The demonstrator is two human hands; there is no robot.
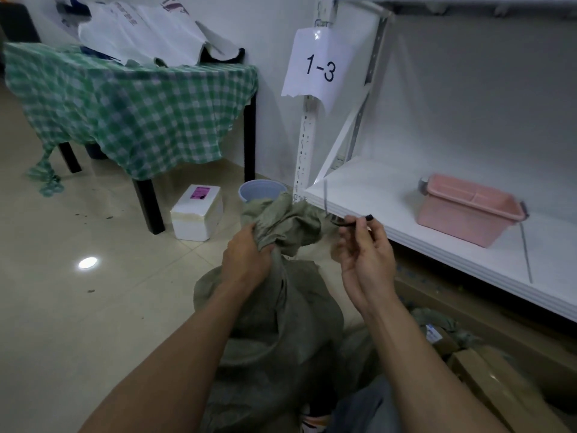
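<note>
A grey-green woven sack (281, 323) stands on the floor in front of me, its mouth bunched together at the top. My left hand (246, 260) grips the gathered neck of the sack. My right hand (365, 257) is raised just to the right of the neck and pinches a thin black tie (354, 220) between thumb and fingertips. The tie sticks out past my fingers in front of the shelf edge, apart from the sack cloth.
A white metal shelf (390, 195) labelled 1-3 stands at right with a pink plastic basket (468, 209) on it. Cardboard boxes (499, 379) lie under the shelf. A table with a green checked cloth (131, 104), a white foam box (196, 212) and a bucket (260, 189) stand behind.
</note>
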